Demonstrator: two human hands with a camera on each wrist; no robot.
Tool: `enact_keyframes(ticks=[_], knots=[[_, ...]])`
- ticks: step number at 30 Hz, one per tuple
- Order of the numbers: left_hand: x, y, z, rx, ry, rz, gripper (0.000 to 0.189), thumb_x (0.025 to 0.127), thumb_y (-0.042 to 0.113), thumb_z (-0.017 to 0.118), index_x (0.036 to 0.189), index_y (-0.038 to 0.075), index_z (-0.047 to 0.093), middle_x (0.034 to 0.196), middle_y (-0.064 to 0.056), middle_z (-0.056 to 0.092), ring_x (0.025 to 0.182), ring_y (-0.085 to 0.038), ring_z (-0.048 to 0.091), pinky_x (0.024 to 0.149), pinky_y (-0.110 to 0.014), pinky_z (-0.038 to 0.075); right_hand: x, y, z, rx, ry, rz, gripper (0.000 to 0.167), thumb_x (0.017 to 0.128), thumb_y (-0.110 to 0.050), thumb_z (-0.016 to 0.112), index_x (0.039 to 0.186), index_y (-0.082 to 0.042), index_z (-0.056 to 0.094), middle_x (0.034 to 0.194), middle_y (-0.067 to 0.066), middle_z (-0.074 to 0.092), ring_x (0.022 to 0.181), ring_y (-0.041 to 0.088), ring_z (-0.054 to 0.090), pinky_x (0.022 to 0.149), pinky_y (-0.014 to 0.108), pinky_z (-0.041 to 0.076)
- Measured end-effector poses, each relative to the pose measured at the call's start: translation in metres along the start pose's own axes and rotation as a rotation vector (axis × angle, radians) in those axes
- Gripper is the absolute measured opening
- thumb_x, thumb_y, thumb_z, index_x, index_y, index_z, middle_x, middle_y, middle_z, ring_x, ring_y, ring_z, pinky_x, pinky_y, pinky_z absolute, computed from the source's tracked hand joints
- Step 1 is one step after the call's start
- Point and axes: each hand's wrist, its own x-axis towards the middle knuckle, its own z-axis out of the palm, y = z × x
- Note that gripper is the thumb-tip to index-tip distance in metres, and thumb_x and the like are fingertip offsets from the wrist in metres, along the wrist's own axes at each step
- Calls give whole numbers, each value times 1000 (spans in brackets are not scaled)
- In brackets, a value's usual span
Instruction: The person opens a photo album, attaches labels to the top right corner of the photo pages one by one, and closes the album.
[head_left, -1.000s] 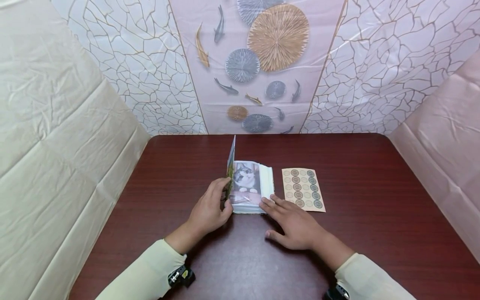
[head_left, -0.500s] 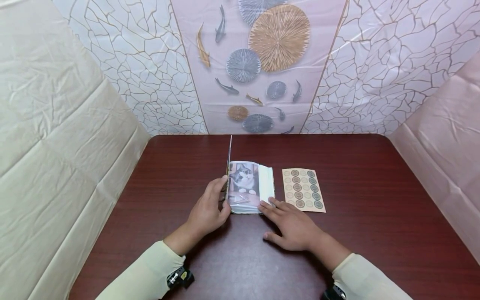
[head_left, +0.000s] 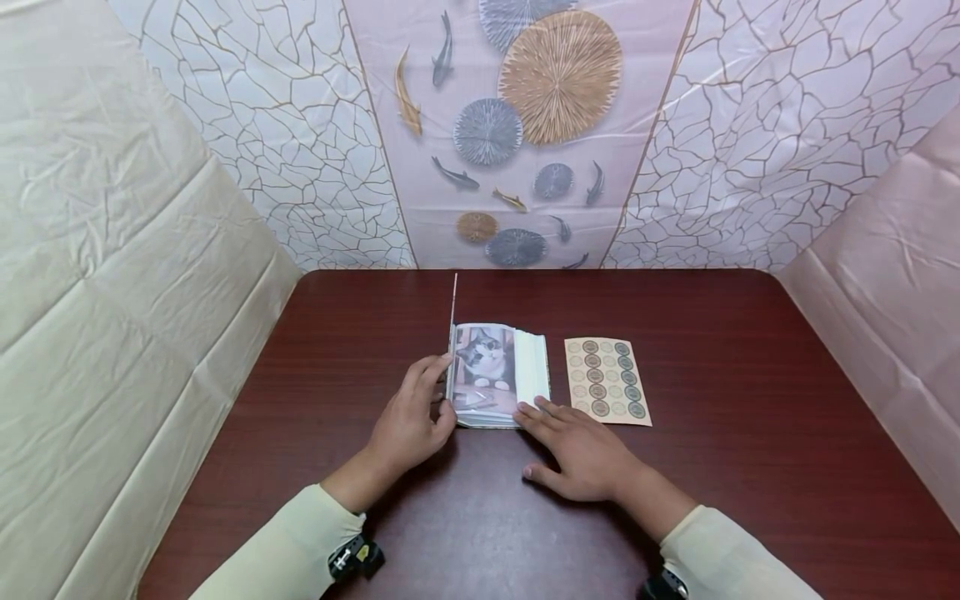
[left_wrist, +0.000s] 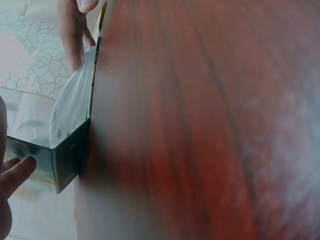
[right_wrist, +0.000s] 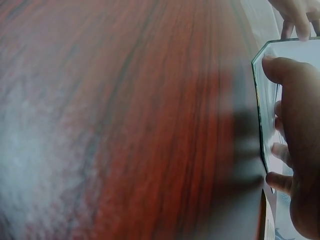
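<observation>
A small photo album (head_left: 483, 371) lies open on the table, showing a cat picture on its left page and white page edges at the right. Its front cover (head_left: 453, 312) stands nearly upright along the left side. Against the outside of that cover and spine rest the fingers of my left hand (head_left: 408, 417), thumb near the lower left corner. The left wrist view has its straight fingertips (left_wrist: 22, 172) touching the dark green cover. My right hand (head_left: 588, 454) lies with extended fingertips on the album's lower right corner; its thumb (right_wrist: 282, 70) points apart from the other fingers.
A beige sheet of round stickers (head_left: 607, 379) lies just right of the album, beyond the right fingertips. The dark red wooden table (head_left: 360, 312) is bounded by a patterned backdrop (head_left: 517, 192) and a cream cloth (head_left: 142, 275) at the left.
The front cover has swung left, from leaning over the page to nearly upright. My left hand and the album have shifted slightly left. My right fingers stay on the right corner, moving slightly left too.
</observation>
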Motion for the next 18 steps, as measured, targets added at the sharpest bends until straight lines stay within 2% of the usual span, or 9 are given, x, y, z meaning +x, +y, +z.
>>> enact_keyframes(ticks=[4, 8, 10, 14, 18], knots=[[2, -1, -6, 30, 19, -2, 65, 81, 0, 65, 144, 3, 47, 135, -19, 53, 104, -26, 67, 75, -31, 60, 1, -1, 0, 3, -10, 11, 75, 97, -54, 61, 157, -12, 43, 159, 6, 44, 147, 32, 37, 112, 53, 37], [3, -1, -13, 84, 46, -6, 62, 81, 7, 65, 141, 3, 49, 138, -16, 55, 110, -28, 64, 69, -38, 59, 1, -2, 0, 5, -14, 17, 75, 97, -54, 61, 156, -12, 44, 159, 5, 43, 147, 32, 37, 112, 52, 37], [3, -2, -17, 105, 62, -18, 60, 82, 11, 65, 139, 3, 50, 138, -14, 56, 107, -28, 64, 66, -40, 58, 2, -2, 0, 7, -21, 23, 75, 97, -55, 61, 157, -12, 43, 159, 5, 42, 147, 31, 36, 113, 52, 37], [3, -3, -23, 136, 107, -55, 54, 82, 15, 65, 134, 2, 54, 136, -12, 59, 93, -27, 66, 62, -40, 57, 2, -3, -1, 9, -37, 34, 75, 98, -56, 60, 158, -14, 42, 160, 3, 41, 148, 30, 35, 114, 51, 36], [2, -6, -29, 203, 191, -91, 44, 84, 20, 61, 125, 3, 60, 129, -10, 64, 97, -29, 67, 63, -46, 56, 2, -3, -1, 10, -41, 39, 75, 98, -56, 59, 158, -14, 42, 160, 3, 41, 148, 30, 35, 114, 51, 36]])
